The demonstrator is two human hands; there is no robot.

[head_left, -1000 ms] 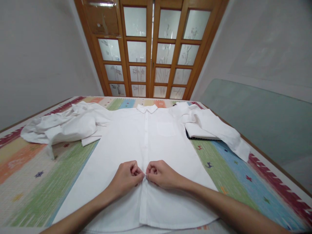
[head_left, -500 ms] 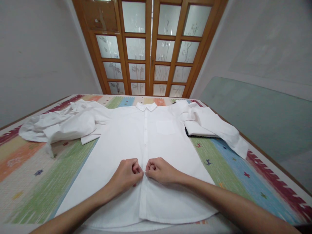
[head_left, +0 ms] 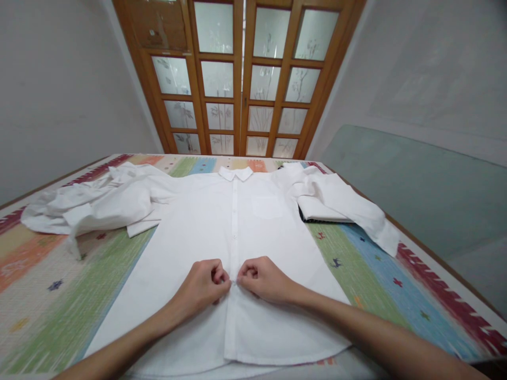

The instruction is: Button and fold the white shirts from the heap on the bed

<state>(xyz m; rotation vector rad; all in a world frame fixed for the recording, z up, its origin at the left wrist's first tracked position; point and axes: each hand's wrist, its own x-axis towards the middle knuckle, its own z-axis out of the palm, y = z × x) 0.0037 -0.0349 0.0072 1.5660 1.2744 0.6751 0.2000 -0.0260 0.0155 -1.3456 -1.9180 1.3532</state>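
A white button-up shirt (head_left: 198,221) lies spread face up, its collar (head_left: 235,173) at the far end and its hem towards me. On the lower part of the front placket, my left hand (head_left: 209,285) pinches the fabric from the left with curled fingers. Opposite it, my right hand (head_left: 263,279) pinches the placket from the right, its fingertips close to those of the left. Whether a button sits between the fingertips is too small to tell. Both sleeves stretch out sideways, the left one bunched.
A striped, patterned cloth (head_left: 47,327) covers the table. White folded fabric with a dark edge (head_left: 322,209) lies under the right sleeve. More white cloth (head_left: 144,225) shows beneath the left sleeve. Beyond the table stand wooden doors with glass panes (head_left: 241,79); a pale green panel (head_left: 415,190) leans at the right wall.
The view has shifted slightly. My right hand's fingertips have drawn a little away from the left hand's at the placket. The shirt lies as before.
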